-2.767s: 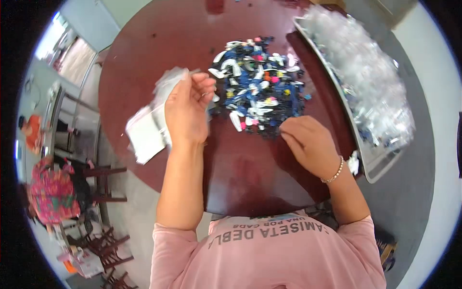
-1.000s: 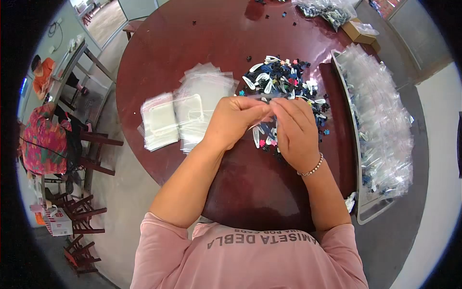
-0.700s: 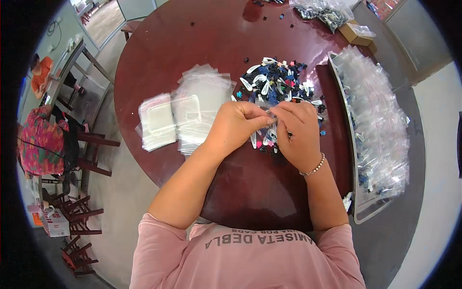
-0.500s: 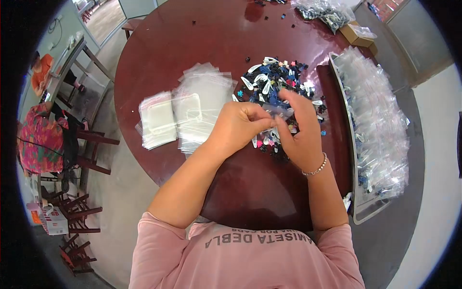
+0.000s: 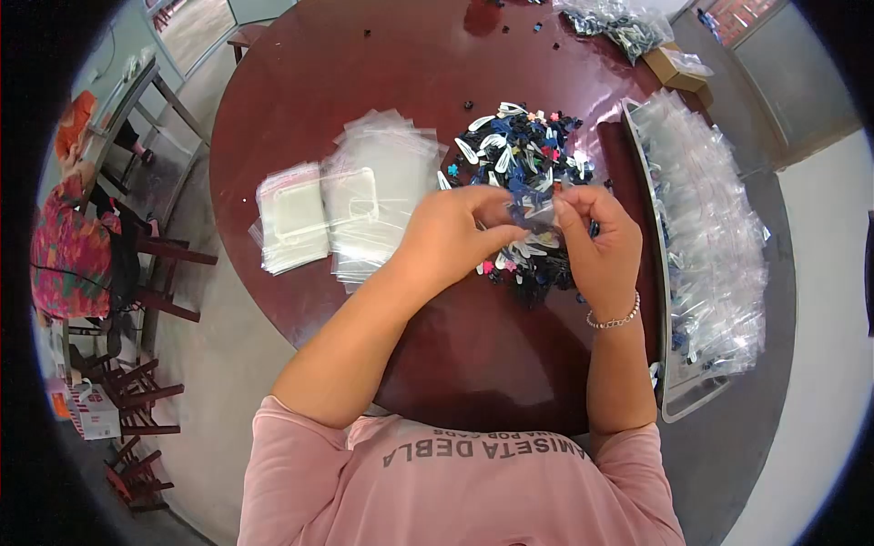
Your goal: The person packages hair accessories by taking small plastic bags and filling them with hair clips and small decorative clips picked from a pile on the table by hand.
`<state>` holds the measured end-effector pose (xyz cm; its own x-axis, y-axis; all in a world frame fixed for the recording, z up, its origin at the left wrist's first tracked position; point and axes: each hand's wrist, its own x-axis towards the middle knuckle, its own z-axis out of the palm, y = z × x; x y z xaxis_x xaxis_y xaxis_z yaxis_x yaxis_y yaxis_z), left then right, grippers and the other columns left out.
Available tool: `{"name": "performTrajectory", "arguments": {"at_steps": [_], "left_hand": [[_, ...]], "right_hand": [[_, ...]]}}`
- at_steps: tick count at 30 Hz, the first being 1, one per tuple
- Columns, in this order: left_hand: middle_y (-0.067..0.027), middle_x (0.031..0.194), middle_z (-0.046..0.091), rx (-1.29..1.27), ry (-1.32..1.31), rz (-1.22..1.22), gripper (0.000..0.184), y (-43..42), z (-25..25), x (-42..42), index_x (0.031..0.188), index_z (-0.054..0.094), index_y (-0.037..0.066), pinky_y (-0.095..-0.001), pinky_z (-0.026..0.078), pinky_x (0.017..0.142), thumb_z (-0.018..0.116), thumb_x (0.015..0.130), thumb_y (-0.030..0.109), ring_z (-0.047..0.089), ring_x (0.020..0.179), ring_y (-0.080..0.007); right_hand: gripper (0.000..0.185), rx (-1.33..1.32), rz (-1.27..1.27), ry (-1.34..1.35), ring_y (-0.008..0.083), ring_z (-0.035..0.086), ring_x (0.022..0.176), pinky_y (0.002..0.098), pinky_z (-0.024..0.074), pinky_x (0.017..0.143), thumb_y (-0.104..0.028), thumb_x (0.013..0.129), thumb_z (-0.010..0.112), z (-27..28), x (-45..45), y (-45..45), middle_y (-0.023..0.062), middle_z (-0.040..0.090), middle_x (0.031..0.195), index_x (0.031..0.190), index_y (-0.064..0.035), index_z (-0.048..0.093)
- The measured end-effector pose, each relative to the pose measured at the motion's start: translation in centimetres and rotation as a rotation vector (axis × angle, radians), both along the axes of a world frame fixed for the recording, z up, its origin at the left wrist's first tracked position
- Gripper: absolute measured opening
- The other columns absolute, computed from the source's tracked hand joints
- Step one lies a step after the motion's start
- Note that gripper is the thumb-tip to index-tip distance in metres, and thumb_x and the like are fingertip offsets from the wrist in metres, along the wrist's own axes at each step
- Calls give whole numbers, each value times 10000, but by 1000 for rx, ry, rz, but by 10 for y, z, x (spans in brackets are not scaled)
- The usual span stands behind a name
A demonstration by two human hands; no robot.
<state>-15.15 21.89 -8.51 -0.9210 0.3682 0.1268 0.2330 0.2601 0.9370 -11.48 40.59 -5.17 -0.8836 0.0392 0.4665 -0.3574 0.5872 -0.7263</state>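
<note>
A small clear plastic bag is stretched between my hands, above the pile of hair clips. My right hand pinches its right side. My left hand is at its other side, thumb and fingers apart in a loose curl around the edge. Beneath and beyond lies the heap of white, black and blue clips, with a few pink and yellow pieces. Left of my left hand, flat clear bags lie fanned out beside a stack of smaller bags.
A metal tray heaped with filled clear bags stands along the right of the round red table. At the back right are a large bag of dark clips and a cardboard box. Two people sit at the far left.
My right hand has moved right, away from my left, and the bag is now spread between them. My left hand's thumb and fingers have parted.
</note>
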Motion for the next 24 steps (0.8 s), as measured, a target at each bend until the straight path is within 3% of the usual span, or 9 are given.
{"name": "performTrajectory", "arguments": {"at_steps": [1, 2, 4, 5, 8, 10, 17, 19, 24], "left_hand": [[-148, 1000, 684, -43, 234, 106, 573, 1, -1, 1, 1159, 650, 47, -338, 514, 784, 859, 664, 246, 656, 878, -249], [-148, 1000, 684, -42, 234, 104, 573, 3, 0, 2, 1159, 650, 47, -338, 514, 784, 859, 664, 246, 656, 878, -249], [-191, 1375, 479, -191, 641, 222, 925, 6, 7, 6, 1383, 478, 123, -504, 384, 1021, 895, 574, 289, 461, 1246, -368], [-191, 1375, 479, -192, 642, 222, 925, 7, 11, 10, 1383, 478, 123, -504, 384, 1021, 895, 574, 289, 461, 1246, -368], [-168, 1559, 221, -470, 581, 184, 1124, 7, 20, 20, 1462, 359, 132, -656, 195, 1081, 915, 505, 325, 222, 1401, -405], [-206, 1569, 149, -578, 589, 295, 1093, 7, 21, 21, 1484, 330, 185, -789, 175, 961, 899, 559, 314, 164, 1420, -423], [-203, 1580, 131, -517, 664, 429, 1071, 8, 22, 23, 1490, 329, 216, -787, 173, 955, 884, 578, 303, 152, 1421, -448], [-169, 1561, 220, -527, 790, 350, 982, 10, 22, 23, 1461, 376, 179, -770, 192, 969, 862, 611, 258, 192, 1413, -438], [-138, 1389, 474, -420, 718, 167, 784, 8, 9, 14, 1349, 480, 73, -654, 269, 1042, 811, 643, 153, 355, 1348, -353]], "right_hand": [[66, -99, -25, -99, 48, 583, 709, 201, 456, 646, -71, 928, 636, 0, 1, -1, 26, 670, 774, 913, -7, 640], [66, -98, -27, -99, 48, 583, 709, 201, 456, 646, -71, 928, 636, 1, 1, -1, 26, 670, 774, 913, -7, 640], [85, -43, -37, -95, 106, 657, 648, 247, 488, 577, -88, 943, 591, 1, 1, -3, 78, 692, 761, 896, -17, 595], [85, -44, -37, -95, 106, 657, 648, 247, 488, 577, -88, 943, 591, 3, 2, -5, 78, 692, 761, 896, -17, 595], [89, -83, -7, -149, 113, 665, 680, 248, 488, 597, -84, 962, 548, 7, 8, -13, 80, 699, 765, 917, -10, 569], [158, -213, 54, -159, 58, 618, 731, 202, 458, 654, -127, 997, 521, 7, 10, -16, 55, 719, 795, 938, -5, 603], [218, -268, 83, -208, 17, 500, 617, 187, 405, 587, -125, 1004, 470, -2, 6, -11, 49, 723, 819, 1036, 11, 637], [275, -311, 117, -379, 10, 419, 568, 177, 354, 547, -156, 1010, 450, 9, 10, -14, 60, 725, 839, 1105, 6, 651], [292, -497, 283, -536, 29, 449, 590, 178, 338, 542, -190, 996, 473, 14, 11, -5, 72, 721, 934, 1131, -9, 656]]}}
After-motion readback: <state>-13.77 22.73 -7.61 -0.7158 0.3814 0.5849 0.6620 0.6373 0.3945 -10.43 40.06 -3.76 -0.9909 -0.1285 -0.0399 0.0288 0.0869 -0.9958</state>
